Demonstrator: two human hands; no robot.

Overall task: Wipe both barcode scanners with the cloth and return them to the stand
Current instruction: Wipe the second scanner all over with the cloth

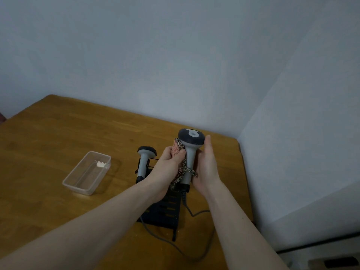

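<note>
Dim, soft light; wide-angle edge distortion.

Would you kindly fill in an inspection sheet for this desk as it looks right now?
Surface: wooden table, set in a wall corner.
Job's things: one scanner held upright above the black stand; second scanner upright on the stand; cloth pressed against the held scanner's neck.
Clutter: clear plastic tub, left of the stand, nothing seen inside.
Grippers: left hand grips the cloth; right hand holds the scanner's handle.
Cables: grey cable runs from the held scanner down across the table.
Surroundings: plain pale walls.
</note>
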